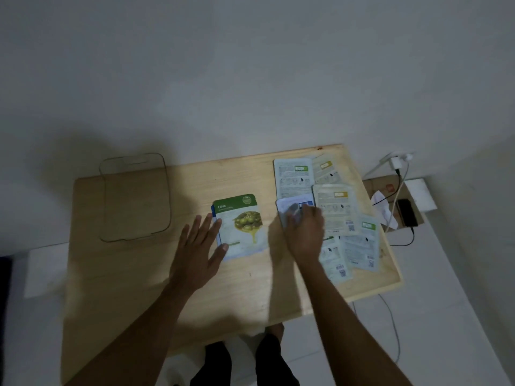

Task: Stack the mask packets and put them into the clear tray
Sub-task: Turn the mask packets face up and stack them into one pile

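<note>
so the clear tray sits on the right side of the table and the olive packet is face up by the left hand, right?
Not quite. The head view shows the clear tray on the left side of the table, not the right. The rest holds: the olive packet lies face up, with the left hand at its edge.

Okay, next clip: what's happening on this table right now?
A person is gathering mask packets on a wooden table. The left hand rests open against the Olive packet, which tops a small stack. The right hand is picking up a blue-marked packet from the scattered pile. The clear tray, far left, holds nothing yet.
</note>
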